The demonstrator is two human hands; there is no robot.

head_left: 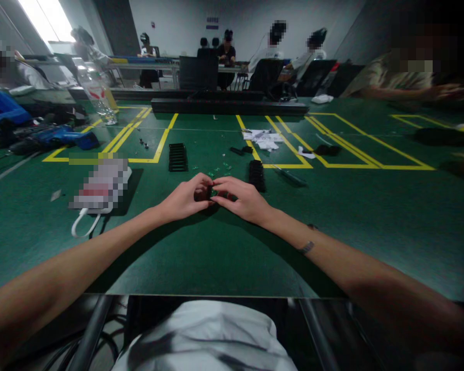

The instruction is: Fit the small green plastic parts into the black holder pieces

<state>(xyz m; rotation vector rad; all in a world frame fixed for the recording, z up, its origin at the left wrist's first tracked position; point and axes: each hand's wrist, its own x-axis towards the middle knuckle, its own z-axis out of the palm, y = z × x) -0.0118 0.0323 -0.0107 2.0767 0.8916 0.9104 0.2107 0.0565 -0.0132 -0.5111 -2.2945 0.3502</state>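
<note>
My left hand (pixel 185 197) and my right hand (pixel 244 198) meet fingertip to fingertip just above the table. Pinched between them is a small green piece (pixel 214 192) with a dark part beside it, mostly covered by the fingers; its kind does not show. Several small green bits (pixel 221 169) lie just beyond the hands. A black slotted rack (pixel 178 157) stands ahead of my left hand. Close to my right hand sits a black stack of ribbed parts (pixel 257 175).
On the green table (pixel 216 257) are a white device with a cable (pixel 108 185), a plastic bottle (pixel 96 95), a blue tool (pixel 69 137), crumpled paper (pixel 263 138), dark loose pieces (pixel 237 151) and tweezers-like tool (pixel 292 178). A long black bar (pixel 228 106) crosses behind. People sit around.
</note>
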